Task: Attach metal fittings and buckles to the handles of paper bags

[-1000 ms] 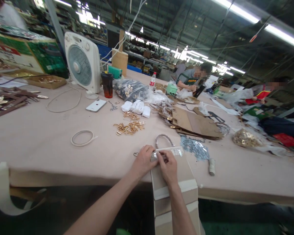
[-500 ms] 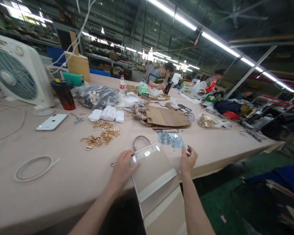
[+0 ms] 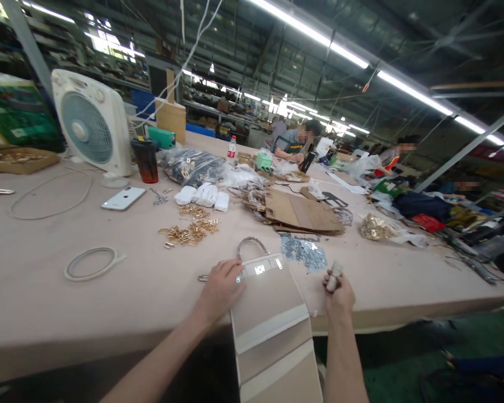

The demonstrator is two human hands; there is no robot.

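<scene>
A beige handbag panel [image 3: 269, 291] lies over the table's front edge, its lower folds hanging down. Metal plates [image 3: 259, 270] line its top, and a wrapped loop handle [image 3: 252, 240] stands behind. My left hand [image 3: 222, 285] grips the panel's upper left corner, thumb on its surface. Beside that hand lies a small metal clasp [image 3: 203, 277]. My right hand [image 3: 340, 291] is closed around a short, pale, roll-shaped object [image 3: 334, 276], whose kind I cannot make out. Just left of it is a pile of small silvery metal pieces [image 3: 304, 253].
Gold fittings [image 3: 191, 230], white bundles [image 3: 205, 196] and a tape roll [image 3: 90, 264] lie leftward, with a phone [image 3: 123, 198], a tumbler [image 3: 146, 159] and a fan [image 3: 90, 123]. Brown bag pieces [image 3: 304, 211] lie behind. Other people [image 3: 292, 143] sit farther back.
My right hand has moved away from the silvery pieces and turned, showing the pale object in it. My left hand stays on the panel. The view has swung left.
</scene>
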